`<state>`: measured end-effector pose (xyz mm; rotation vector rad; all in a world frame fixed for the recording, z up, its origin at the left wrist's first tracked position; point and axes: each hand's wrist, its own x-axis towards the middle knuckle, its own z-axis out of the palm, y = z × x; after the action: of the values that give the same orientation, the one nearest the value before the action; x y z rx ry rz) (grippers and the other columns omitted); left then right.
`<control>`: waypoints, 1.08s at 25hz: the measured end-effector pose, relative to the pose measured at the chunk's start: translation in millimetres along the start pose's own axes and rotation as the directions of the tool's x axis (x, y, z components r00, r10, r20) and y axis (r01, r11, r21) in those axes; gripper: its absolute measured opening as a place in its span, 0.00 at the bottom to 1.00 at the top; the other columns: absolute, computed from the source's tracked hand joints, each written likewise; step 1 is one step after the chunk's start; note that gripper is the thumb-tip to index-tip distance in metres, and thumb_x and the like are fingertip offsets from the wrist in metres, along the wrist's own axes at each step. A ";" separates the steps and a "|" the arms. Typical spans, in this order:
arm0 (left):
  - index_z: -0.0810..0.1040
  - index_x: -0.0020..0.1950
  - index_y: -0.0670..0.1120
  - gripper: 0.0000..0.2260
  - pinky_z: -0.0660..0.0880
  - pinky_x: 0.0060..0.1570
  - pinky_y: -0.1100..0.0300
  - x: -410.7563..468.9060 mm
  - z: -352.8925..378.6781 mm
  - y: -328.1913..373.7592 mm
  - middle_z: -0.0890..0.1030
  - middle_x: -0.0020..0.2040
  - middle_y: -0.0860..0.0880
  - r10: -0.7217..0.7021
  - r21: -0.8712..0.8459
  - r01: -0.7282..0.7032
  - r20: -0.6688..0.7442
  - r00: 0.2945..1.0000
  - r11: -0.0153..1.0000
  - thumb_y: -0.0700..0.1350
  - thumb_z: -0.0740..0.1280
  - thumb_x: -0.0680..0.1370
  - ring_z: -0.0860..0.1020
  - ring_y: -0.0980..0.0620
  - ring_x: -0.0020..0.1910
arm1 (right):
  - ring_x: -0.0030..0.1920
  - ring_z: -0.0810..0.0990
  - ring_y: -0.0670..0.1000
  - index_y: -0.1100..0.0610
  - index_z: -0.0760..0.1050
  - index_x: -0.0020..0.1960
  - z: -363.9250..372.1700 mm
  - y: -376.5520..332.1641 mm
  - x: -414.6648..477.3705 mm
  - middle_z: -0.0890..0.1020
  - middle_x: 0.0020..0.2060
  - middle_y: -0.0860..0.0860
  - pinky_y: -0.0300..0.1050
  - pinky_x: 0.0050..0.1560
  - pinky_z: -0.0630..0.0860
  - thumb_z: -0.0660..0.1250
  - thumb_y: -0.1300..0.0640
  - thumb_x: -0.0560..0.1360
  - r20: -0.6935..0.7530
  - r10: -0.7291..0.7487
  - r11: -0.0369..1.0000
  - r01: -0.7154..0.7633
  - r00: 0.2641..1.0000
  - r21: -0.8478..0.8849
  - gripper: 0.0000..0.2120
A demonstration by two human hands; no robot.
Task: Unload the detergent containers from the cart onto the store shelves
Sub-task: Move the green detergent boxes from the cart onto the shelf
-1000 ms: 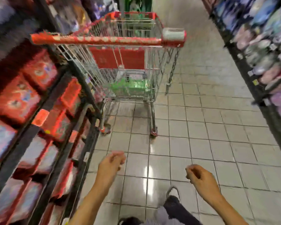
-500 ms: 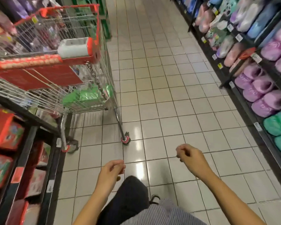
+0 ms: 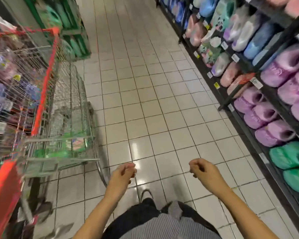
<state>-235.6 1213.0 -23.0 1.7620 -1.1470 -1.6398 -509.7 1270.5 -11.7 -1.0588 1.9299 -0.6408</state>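
Step, I'd judge: between pickups. Left grip and right grip loosely curled, 0 items held. Green detergent pack lies in cart, left of left grip. Shelves right of right grip. Next: reach into cart.

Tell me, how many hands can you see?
2. The left hand hangs over the tiled floor beside the cart; the right hand hangs nearer the shelves on the right. Both are loosely curled and hold nothing.
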 end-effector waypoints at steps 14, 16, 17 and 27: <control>0.80 0.48 0.49 0.08 0.74 0.44 0.60 176.5 -46.1 197.4 0.84 0.47 0.44 -0.020 -0.316 -0.140 -0.453 0.892 0.938 0.37 0.65 0.78 0.80 0.49 0.47 | 0.37 0.80 0.49 0.51 0.78 0.47 -10.9 -215.4 318.2 0.83 0.41 0.54 0.33 0.34 0.74 0.62 0.62 0.79 0.387 -0.181 0.979 0.201 0.904 -0.013 0.09; 0.81 0.49 0.50 0.09 0.77 0.44 0.62 173.2 -62.9 226.1 0.86 0.46 0.48 0.010 -0.360 -0.251 -0.555 0.832 0.899 0.37 0.64 0.78 0.82 0.53 0.46 | 0.37 0.81 0.45 0.50 0.78 0.48 8.7 -291.4 348.0 0.84 0.41 0.52 0.33 0.35 0.75 0.63 0.61 0.78 0.486 -0.329 0.931 0.364 0.809 0.025 0.08; 0.82 0.49 0.50 0.10 0.78 0.43 0.65 168.0 -73.4 240.1 0.86 0.45 0.49 0.034 -0.375 -0.319 -0.602 0.798 0.870 0.37 0.64 0.78 0.82 0.54 0.45 | 0.36 0.81 0.42 0.50 0.78 0.49 20.7 -328.1 357.2 0.84 0.40 0.50 0.32 0.36 0.76 0.63 0.61 0.78 0.526 -0.401 0.899 0.434 0.750 0.067 0.08; 0.82 0.45 0.52 0.08 0.76 0.38 0.71 126.3 -248.1 272.6 0.86 0.42 0.54 -0.069 -0.233 -0.513 -0.945 0.318 0.826 0.40 0.67 0.76 0.82 0.60 0.40 | 0.34 0.80 0.40 0.48 0.76 0.45 233.6 -588.3 340.4 0.83 0.33 0.45 0.33 0.35 0.75 0.65 0.66 0.76 0.672 -0.728 0.575 0.659 0.140 0.486 0.13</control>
<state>-74.1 913.5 167.0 1.6049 -0.2872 -0.3847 -160.0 665.5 155.9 -1.8183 0.4297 -0.4998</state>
